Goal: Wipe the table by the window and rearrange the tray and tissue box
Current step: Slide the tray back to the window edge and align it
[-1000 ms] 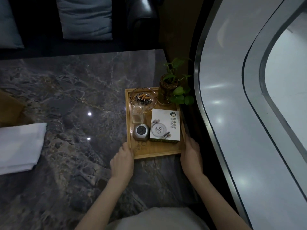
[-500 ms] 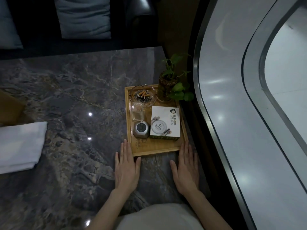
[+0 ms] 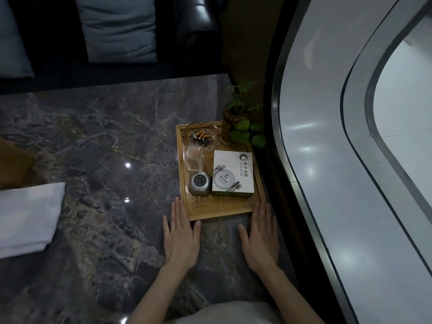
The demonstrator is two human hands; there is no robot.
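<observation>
A wooden tray (image 3: 224,210) sits at the right edge of the dark marble table (image 3: 98,146), by the window. On it stand a white tissue box (image 3: 233,175), a glass ashtray (image 3: 201,137) with cigarette butts, a small clear glass (image 3: 194,157), a grey round device (image 3: 200,183) and a potted plant (image 3: 236,120). My left hand (image 3: 180,237) lies flat on the table, fingertips against the tray's near left corner. My right hand (image 3: 261,235) lies flat too, fingertips at the near right corner. Neither hand holds anything.
A folded white cloth (image 3: 25,216) lies at the table's left edge, beside a brown object (image 3: 14,160). A dark sofa with blue-grey cushions (image 3: 118,29) stands behind the table. The curved window sill (image 3: 327,160) runs along the right.
My hands have let go of the tray's near corners and now rest flat on the table. The tray sits slightly farther from me than one second ago.
</observation>
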